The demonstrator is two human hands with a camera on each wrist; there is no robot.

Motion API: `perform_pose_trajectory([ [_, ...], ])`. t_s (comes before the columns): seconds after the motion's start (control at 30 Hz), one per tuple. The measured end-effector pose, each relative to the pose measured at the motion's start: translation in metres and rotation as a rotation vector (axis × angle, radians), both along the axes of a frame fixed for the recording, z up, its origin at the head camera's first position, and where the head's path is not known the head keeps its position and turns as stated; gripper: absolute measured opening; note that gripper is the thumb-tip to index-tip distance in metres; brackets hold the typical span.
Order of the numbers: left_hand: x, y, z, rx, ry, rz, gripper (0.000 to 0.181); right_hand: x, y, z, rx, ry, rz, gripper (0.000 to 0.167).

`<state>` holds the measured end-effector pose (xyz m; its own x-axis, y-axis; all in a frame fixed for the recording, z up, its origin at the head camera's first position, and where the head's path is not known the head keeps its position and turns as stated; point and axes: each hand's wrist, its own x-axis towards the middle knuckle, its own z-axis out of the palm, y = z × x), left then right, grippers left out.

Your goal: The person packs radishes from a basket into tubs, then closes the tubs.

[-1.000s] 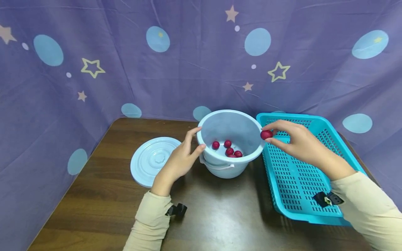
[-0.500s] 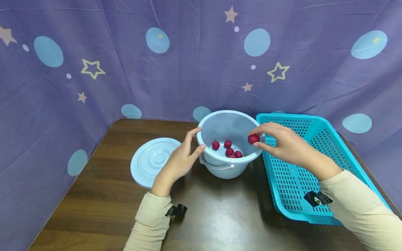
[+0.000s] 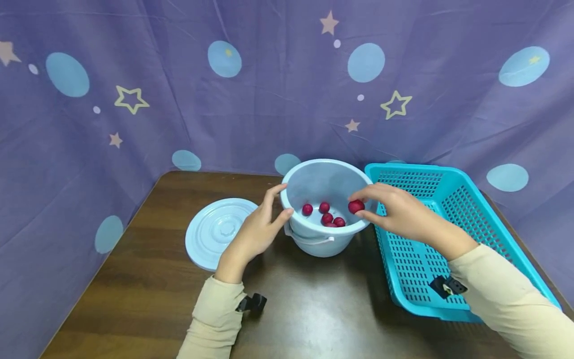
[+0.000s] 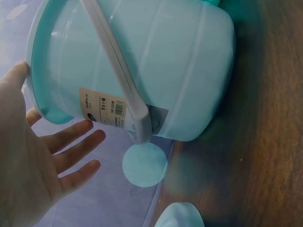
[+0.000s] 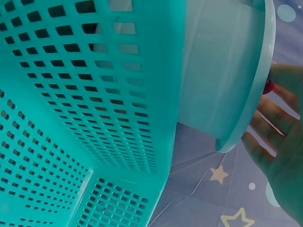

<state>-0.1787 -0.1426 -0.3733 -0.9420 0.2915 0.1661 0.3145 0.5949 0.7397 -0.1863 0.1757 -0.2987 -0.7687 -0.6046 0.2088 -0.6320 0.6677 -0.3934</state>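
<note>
A light blue bucket (image 3: pixel 314 238) with its handle lowered stands upright on the table. Several small dark red balls (image 3: pixel 327 218), plum-like in look, lie on its bottom. My left hand (image 3: pixel 254 230) touches the left side of the rim with thumb and forefinger; its other fingers stretch out beside the wall, as the left wrist view (image 4: pixel 75 151) shows. Over the right side of the bucket's mouth, my right hand (image 3: pixel 403 212) pinches another red ball (image 3: pixel 356 206) between thumb and fingers. In the right wrist view that ball is mostly hidden behind the rim and fingers.
A turquoise perforated basket (image 3: pixel 426 311) stands right of the bucket, under my right forearm. The light blue round lid (image 3: pixel 213 229) lies flat on the wooden table (image 3: pixel 121 299) to the left, partly behind my left hand. A purple patterned cloth (image 3: pixel 269 114) hangs behind.
My right hand has moved left with the red ball, from beside the bucket's right rim to over its mouth, and slightly lower. The left hand keeps its place.
</note>
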Motion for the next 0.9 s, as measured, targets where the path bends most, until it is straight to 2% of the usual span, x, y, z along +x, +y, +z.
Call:
perform_pose_trajectory([
  [0.17, 0.002, 0.000, -0.001, 0.003, 0.003, -0.010, 0.062, 0.002, 0.000, -0.004, -0.008, 0.001, -0.006, 0.039],
  [0.4, 0.000, 0.000, -0.001, 0.004, 0.030, -0.012, 0.063, 0.001, -0.001, -0.003, -0.024, 0.007, 0.001, 0.035],
  [0.6, -0.003, 0.002, -0.001, 0.010, 0.068, -0.004, 0.066, 0.006, -0.004, 0.000, -0.026, 0.040, 0.005, 0.043],
  [0.77, -0.001, 0.002, -0.002, 0.013, 0.117, 0.021, 0.070, 0.021, -0.018, 0.005, 0.005, 0.105, -0.040, 0.043],
  [0.9, 0.000, 0.003, -0.002, 0.011, 0.169, 0.039, 0.069, 0.039, -0.030, 0.006, -0.035, 0.132, -0.106, 0.038],
])
